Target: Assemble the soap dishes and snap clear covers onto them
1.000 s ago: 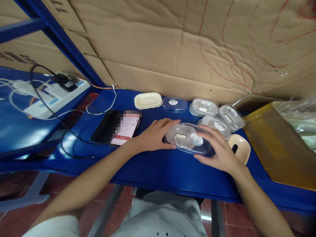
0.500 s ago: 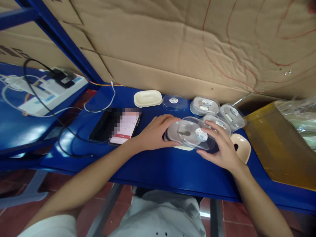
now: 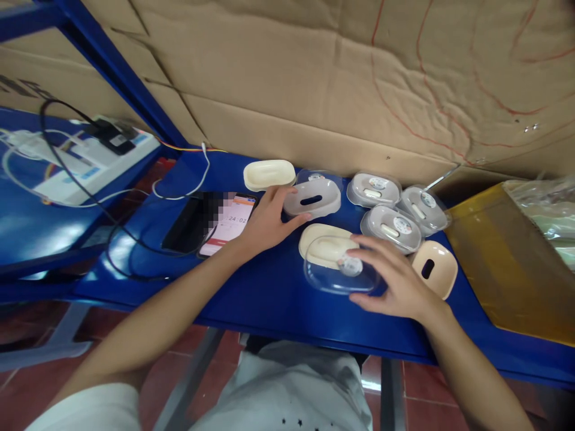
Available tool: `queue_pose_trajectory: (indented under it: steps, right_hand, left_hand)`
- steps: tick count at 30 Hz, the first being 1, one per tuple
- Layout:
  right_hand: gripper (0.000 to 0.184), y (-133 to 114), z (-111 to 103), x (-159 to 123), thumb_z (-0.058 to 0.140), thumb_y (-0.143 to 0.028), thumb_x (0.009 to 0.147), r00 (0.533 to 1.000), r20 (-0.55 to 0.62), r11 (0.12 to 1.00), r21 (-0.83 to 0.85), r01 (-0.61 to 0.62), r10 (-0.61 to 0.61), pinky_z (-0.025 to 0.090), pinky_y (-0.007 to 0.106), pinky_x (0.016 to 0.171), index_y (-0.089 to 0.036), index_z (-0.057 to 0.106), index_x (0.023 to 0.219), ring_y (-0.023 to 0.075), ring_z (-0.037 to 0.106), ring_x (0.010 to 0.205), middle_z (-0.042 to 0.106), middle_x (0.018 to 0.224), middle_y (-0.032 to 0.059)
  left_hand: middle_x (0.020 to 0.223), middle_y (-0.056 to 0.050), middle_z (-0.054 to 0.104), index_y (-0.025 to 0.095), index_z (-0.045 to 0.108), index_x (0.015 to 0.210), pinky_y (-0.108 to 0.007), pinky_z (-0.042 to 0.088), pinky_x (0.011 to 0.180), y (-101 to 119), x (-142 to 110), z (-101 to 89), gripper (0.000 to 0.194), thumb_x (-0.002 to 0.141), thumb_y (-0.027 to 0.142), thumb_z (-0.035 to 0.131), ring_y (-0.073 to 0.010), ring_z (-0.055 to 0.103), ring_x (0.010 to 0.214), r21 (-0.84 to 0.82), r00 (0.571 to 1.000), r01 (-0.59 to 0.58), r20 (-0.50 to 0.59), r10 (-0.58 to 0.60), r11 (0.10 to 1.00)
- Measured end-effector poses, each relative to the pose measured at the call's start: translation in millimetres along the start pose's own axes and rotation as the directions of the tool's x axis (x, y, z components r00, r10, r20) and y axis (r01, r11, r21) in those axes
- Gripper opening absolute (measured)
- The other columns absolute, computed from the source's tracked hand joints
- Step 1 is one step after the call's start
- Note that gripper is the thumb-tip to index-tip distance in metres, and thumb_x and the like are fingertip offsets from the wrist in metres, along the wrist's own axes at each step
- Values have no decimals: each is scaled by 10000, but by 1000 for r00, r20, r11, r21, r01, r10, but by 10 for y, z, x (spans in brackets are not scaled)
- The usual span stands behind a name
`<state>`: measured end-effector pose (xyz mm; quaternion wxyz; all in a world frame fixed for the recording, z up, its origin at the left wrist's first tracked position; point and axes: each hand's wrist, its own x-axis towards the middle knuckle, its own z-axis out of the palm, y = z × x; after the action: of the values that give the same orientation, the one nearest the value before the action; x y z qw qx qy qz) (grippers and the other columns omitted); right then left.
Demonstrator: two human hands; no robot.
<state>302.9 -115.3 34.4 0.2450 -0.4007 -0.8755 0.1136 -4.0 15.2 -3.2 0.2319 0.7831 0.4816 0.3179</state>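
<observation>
My left hand (image 3: pixel 274 221) grips the left end of a grey soap dish tray (image 3: pixel 294 200) with a dark oval slot, between thumb and fingers. Held at its right end by my right hand (image 3: pixel 390 272) is a clear plastic lid (image 3: pixel 327 280) with a round label. The lid overlaps a cream soap dish base (image 3: pixel 309 239) on the blue table. Behind the grey tray lies another clear lid (image 3: pixel 335 177), partly hidden. A second cream base (image 3: pixel 269 173) sits to its left. Near my right wrist is a peach tray (image 3: pixel 442 275) with a dark slot.
Several lidded grey soap dishes (image 3: pixel 390 229) stand at the back right. On the left are a phone (image 3: pixel 229 224), cables and a white power strip (image 3: pixel 99 167). A taped cardboard box (image 3: pixel 498 269) borders the right side, and a cardboard wall (image 3: pixel 269 78) rises behind.
The grey tray and the clear lid, together before, are now apart. My left hand has carried the tray up and back; my right hand has drawn the lid slightly left and toward me.
</observation>
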Motion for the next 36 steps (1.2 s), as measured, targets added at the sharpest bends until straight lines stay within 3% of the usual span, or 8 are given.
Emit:
queue_pose_trajectory:
  steps: [7,10,13,16,19,23,28,36]
  right_hand:
    - [587,-313,453,51,762,-530,970,968,191,987,26,160,-162,512,580,1182,-223,642,1457,363,609,1438,645,1563,176]
    - [579,-304,498,42,762,-545,980,964,220,987,-27,158,-148,450,616,1230,-220,654,1447,376,575,1475,659,1545,179]
    - [718,-271,468,40,784,-669,939,958,250,988,-33,150,-138,418,629,1255,-218,635,1478,395,520,1526,638,1568,181]
    - [837,-222,376,43,750,-758,919,972,188,989,-21,149,-142,423,622,1251,-228,582,1544,402,528,1517,599,1602,188]
    - [730,-127,236,30,760,-564,999,999,-14,993,-115,33,-35,445,629,1229,-310,488,1628,411,544,1503,553,1642,161]
    - [750,55,71,4,766,-365,1009,957,-279,961,-235,-144,76,462,661,1202,-397,408,1667,442,551,1492,529,1656,134]
    - [551,198,47,14,751,-311,1027,982,-186,976,-212,-59,19,535,567,1131,-363,572,1545,367,669,1345,701,1469,101]
    - [346,186,117,14,728,-304,1042,993,-114,979,-200,-46,23,555,542,1091,-342,706,1385,332,700,1277,747,1390,75]
  left_hand:
    - [1482,-143,566,248,549,1431,-557,438,1264,-26,-14,38,574,986,541,764,-344,550,1459,60,997,-81,-13,82,995]
    - [1480,-133,581,256,544,1437,-548,430,1272,17,-31,29,584,986,553,764,-336,553,1458,27,993,-119,15,119,992]
    - [1461,-125,610,246,554,1429,-520,474,1231,77,-53,24,563,1008,577,726,-326,589,1414,-50,991,-114,65,118,992]
    - [1431,-121,640,230,560,1430,-472,545,1137,138,-73,16,521,1045,564,669,-307,644,1326,-163,984,-105,127,126,981]
    - [1428,-121,640,234,548,1458,-438,575,1077,205,-99,-10,522,1066,567,637,-294,658,1287,-242,966,-128,189,176,962]
    - [1508,-140,578,256,535,1480,-493,506,1202,276,-147,-41,537,1074,597,622,-321,593,1409,-225,925,-198,279,258,954]
    - [1598,-161,498,276,516,1496,-538,438,1284,264,-172,-43,575,1068,646,619,-346,534,1497,-140,893,-256,344,290,956]
    - [1566,-122,530,313,518,1516,-529,427,1304,218,-135,-122,677,958,547,823,-336,548,1484,-124,888,-267,352,294,956]
